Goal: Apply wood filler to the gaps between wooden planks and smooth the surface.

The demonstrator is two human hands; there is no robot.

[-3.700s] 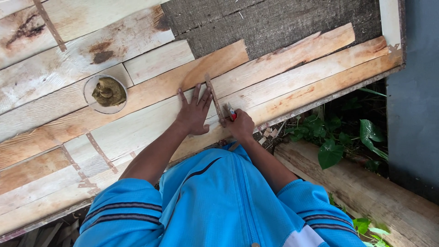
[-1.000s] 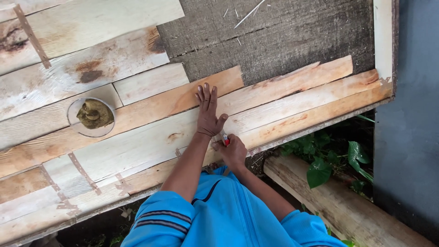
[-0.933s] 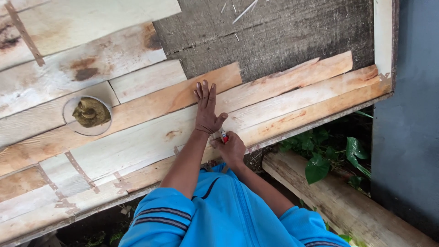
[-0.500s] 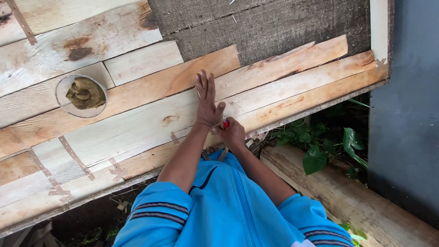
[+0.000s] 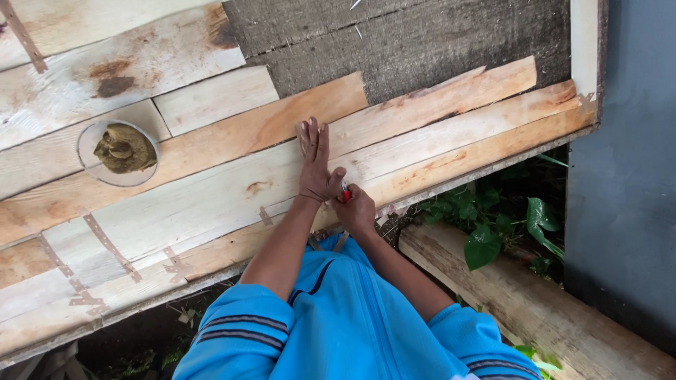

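Soft, even daylight; no glare. Planks [image 5: 211, 204] bright and sharp. Faint shadow beside left hand [image 5: 318, 169]. Ground below the planks' lower edge dim. Slight softness toward frame corners.

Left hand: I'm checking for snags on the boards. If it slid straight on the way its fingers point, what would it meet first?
The left hand lies flat on the pale plank, fingers pointing up-frame. It would probably first meet the seam with the orange-brown plank, then the dark rough board.

Daylit outdoor spot: dark grey wall [image 5: 627, 176], green leafy plants [image 5: 493, 225], weathered timber beam [image 5: 535, 309] below
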